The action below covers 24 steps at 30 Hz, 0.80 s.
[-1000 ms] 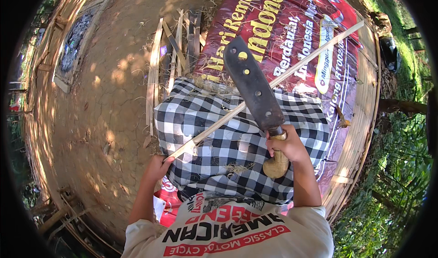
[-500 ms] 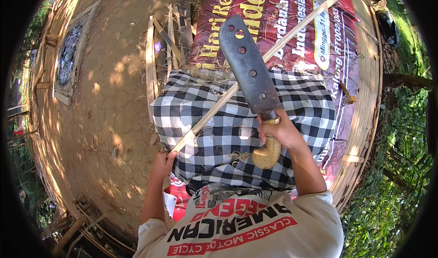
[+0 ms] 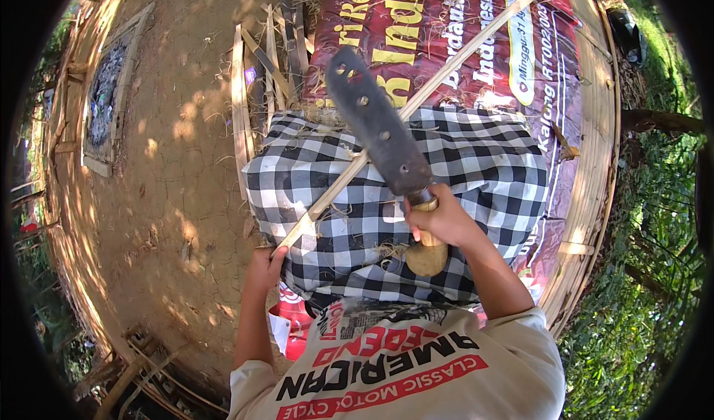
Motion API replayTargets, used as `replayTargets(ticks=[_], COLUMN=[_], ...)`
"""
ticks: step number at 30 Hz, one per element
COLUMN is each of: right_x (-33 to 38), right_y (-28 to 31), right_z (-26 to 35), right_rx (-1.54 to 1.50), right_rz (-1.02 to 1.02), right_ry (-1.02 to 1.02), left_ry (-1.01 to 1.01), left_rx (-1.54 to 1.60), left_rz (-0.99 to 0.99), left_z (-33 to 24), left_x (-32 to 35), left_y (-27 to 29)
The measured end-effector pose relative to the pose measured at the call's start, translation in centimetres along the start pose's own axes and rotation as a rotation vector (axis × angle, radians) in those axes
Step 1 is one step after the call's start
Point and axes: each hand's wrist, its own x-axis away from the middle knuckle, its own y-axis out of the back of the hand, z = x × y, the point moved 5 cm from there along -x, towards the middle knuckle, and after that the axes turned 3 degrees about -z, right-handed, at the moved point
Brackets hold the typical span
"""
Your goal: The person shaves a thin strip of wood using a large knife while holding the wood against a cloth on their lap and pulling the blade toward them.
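My left hand (image 3: 263,268) is closed around the near end of a long pale bamboo strip (image 3: 462,56), which slants up to the right across my lap. A machete (image 3: 375,126) is in my right hand (image 3: 444,218), with my fingers wrapped round its wooden handle (image 3: 427,259). Its broad dark blade has several holes and points up to the left. The blade crosses over the strip and hides part of it; whether they touch I cannot tell. Beneath both lies a black-and-white checked cloth (image 3: 312,163) covering my legs, with thin shavings scattered on it.
A dark red printed banner (image 3: 364,44) covers the bamboo platform (image 3: 595,130) ahead and to the right. Several split bamboo pieces (image 3: 271,67) lie at its left edge. Left of me is bare earth (image 3: 175,197) with a framed ash pit (image 3: 110,85). Green plants (image 3: 632,286) grow at the right.
The machete has tilted further left, and its tip has moved left and nearer to me. The bamboo strip's far end has shifted slightly left. My left hand keeps its hold.
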Motion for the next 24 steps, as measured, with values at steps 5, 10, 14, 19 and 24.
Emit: replayTargets(ticks=[5,10,14,19,24], right_x=[0.9,0.5,0.6,1.0,0.5], right_y=[0.4,3.2,-0.4,-0.1,1.2], right_z=[2.1,4.1,-0.2,2.4,3.4], right_rx=[0.138,-0.078,0.046,0.139,-0.069], right_rz=[0.121,0.008,0.072,0.189,0.026], right_ry=[-0.065,0.03,-0.078,-0.04,0.042], left_ry=[-0.019,-0.079,-0.063,-0.006,-0.057], left_rx=[0.009,0.029,-0.028,-0.063,-0.007], left_rz=[-0.021,-0.063,-0.054,-0.073,-0.098], left_z=[-0.6,0.0,0.2,1.0,1.3], left_x=[0.1,0.0,0.0,0.2,0.2], left_y=[0.1,-0.3,-0.1,-0.2,-0.8])
